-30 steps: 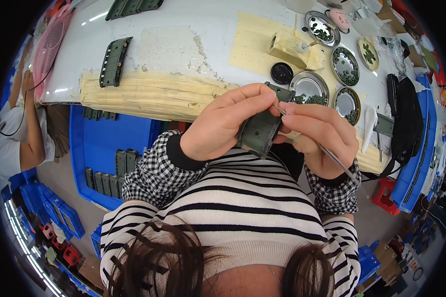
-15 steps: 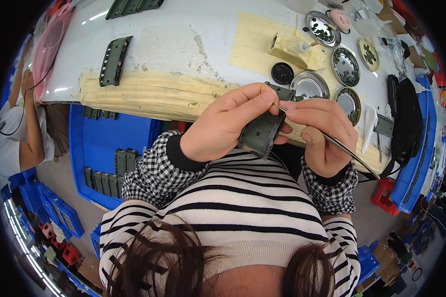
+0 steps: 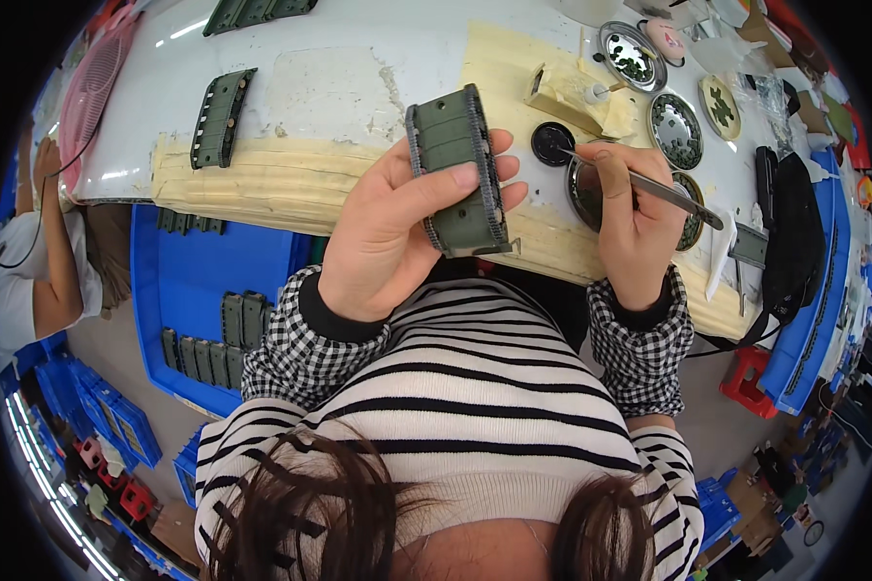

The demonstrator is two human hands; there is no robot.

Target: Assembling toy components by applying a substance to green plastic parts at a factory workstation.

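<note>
Shifted since prev. frame: green part, now raised w/ broad face up; R. hand w/ steel tweezers, off the part and out to black dish.

Item 1, green part: lay in L. hand by near edge of table. Thumb pressed across the face, other fingers behind, tips showing past rt. edge; prob. gripped so to keep it steady and leave both toothed long sides exposed.

Item 2, tweezers: pinched btwn. R. thumb and fingers, approx. pen-style, presumably for fine control; tips at dish, contact or load n/d.

Item 3, steel dish: partly behind R. hand; dishes prob. grouped that side for short reach.

Orientation, item 1: long axis ran away from wearer's chest, far end slightly L., near end slightly R.; front vs. back end unclear.
</note>
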